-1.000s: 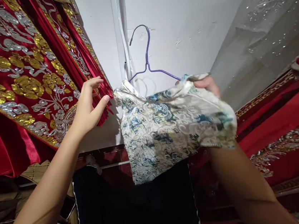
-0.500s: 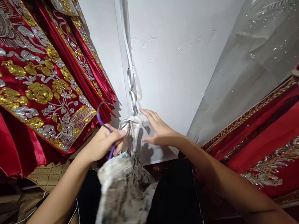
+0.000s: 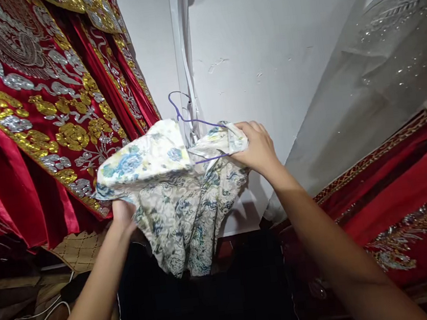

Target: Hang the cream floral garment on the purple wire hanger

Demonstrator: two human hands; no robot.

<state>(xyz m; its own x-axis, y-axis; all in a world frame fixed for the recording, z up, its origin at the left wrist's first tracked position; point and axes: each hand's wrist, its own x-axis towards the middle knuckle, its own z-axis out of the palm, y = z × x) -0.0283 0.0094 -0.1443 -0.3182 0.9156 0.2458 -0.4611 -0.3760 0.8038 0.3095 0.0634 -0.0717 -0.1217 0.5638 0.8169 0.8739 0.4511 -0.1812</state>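
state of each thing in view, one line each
floral garment: bunched, partly on the hanger, held up by both hands
purple hanger: inside the garment, hook free above
left hand: gripping the garment from beneath
right hand: gripping the garment's shoulder
red embroidered robe: hanging

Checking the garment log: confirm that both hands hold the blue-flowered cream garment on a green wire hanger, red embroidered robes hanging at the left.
Not quite: the head view shows a purple wire hanger, not green. The left hand and right hand do hold the blue-flowered cream garment, with red embroidered robes at the left.

Red robes (image 3: 39, 123) crowd left; wall (image 3: 262, 46) ahead bare.
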